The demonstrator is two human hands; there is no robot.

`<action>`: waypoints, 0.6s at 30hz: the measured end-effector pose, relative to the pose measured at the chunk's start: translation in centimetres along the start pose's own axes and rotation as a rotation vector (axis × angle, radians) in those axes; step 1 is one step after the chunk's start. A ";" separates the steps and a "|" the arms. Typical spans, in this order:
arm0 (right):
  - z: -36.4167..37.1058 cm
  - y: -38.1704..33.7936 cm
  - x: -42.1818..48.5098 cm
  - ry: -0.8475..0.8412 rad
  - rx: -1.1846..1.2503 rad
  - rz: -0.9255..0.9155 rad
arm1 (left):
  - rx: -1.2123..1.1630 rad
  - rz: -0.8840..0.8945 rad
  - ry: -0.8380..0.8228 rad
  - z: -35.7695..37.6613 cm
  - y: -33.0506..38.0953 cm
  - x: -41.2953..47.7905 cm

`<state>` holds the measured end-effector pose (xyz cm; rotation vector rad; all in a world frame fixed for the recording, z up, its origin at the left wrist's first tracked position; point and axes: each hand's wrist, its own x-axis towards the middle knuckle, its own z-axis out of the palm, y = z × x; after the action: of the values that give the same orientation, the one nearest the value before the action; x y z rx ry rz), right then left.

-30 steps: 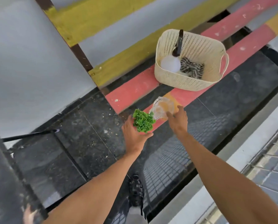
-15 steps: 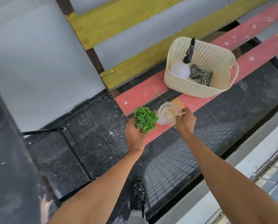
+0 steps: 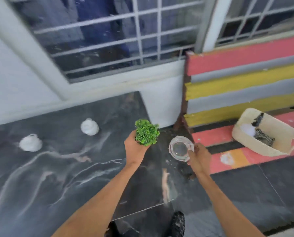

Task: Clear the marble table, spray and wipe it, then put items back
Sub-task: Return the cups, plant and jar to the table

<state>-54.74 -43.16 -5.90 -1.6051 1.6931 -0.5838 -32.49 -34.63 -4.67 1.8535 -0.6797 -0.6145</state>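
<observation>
Both hands swung from bench to marble table [image 3: 40,177], left hand [image 3: 136,149] gripping plant [image 3: 147,132], right hand [image 3: 200,158] gripping glass [image 3: 181,147]

Even, soft daylight fills the head view, bright but without hard sun; no sharp shadows fall from the arms. The polished marble table [image 3: 40,177] gives a dull sheen, and its near edge catches a thin bright line of glare. The whole picture is smeared by motion blur: the window bars [image 3: 139,31] and the two white objects [image 3: 90,126] on the table are soft-edged, and the cream basket [image 3: 245,134] at the right is hazy. The green plant [image 3: 147,132] is the sharpest thing. Wide-angle distortion bends straight lines at the edges, notably the window frame at the upper left.
</observation>
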 end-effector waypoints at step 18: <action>32.6 -21.0 -19.7 -0.359 -0.028 -0.170 | 0.233 -0.060 0.005 -34.9 -12.5 21.6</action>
<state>-17.04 -21.52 -7.29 -1.7644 1.3151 -0.3278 8.83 -23.23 -6.50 2.0965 -0.7191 -0.5897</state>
